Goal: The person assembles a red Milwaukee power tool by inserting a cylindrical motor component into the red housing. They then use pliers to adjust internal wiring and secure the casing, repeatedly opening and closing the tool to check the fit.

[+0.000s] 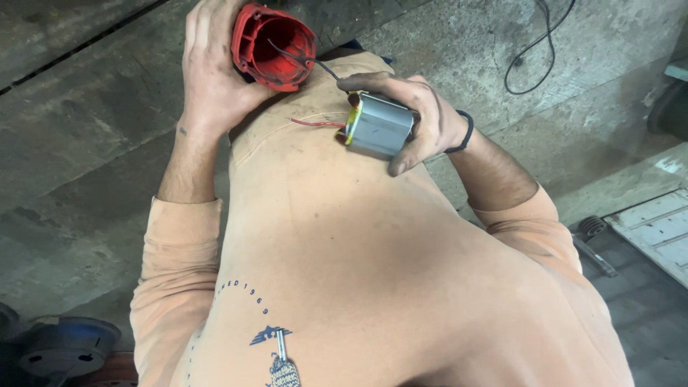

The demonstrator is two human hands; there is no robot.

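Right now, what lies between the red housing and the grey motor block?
In the head view, between the red housing and the grey motor block: thin dark wire, the right hand's forefinger, peach sweatshirt beneath.

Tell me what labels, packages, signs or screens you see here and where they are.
Printed design on the peach sweatshirt, low on the chest: dark blue curved lettering over a small winged emblem and an oval badge.
No packages, signs or screens in view.

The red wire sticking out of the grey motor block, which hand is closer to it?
Right. The right hand holds the grey motor block that the red wire comes from; the left hand is up beside it, holding the red housing.
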